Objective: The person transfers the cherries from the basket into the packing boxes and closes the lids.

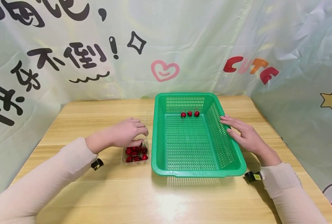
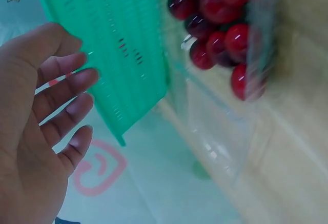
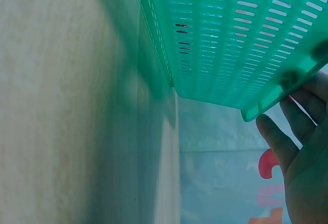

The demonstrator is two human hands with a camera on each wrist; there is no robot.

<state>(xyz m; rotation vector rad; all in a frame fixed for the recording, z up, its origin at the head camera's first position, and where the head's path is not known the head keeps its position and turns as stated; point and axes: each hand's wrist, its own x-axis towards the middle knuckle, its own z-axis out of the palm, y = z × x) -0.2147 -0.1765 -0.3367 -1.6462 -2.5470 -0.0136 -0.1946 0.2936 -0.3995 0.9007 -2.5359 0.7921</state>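
Wooden table [image 1: 104,193]: cherry punnet [image 1: 136,154] under left hand [image 1: 126,133], basket [image 1: 194,169] against right hand [image 1: 245,133].

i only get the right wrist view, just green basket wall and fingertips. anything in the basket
Observer: Three cherries lie inside the green basket, near its far wall.
Operator: where's the other hand
Observer: The left hand is over a clear tray of cherries, left of the basket.
Operator: is my hand holding the basket
Observer: The right hand rests with straight fingers on the basket's right rim.
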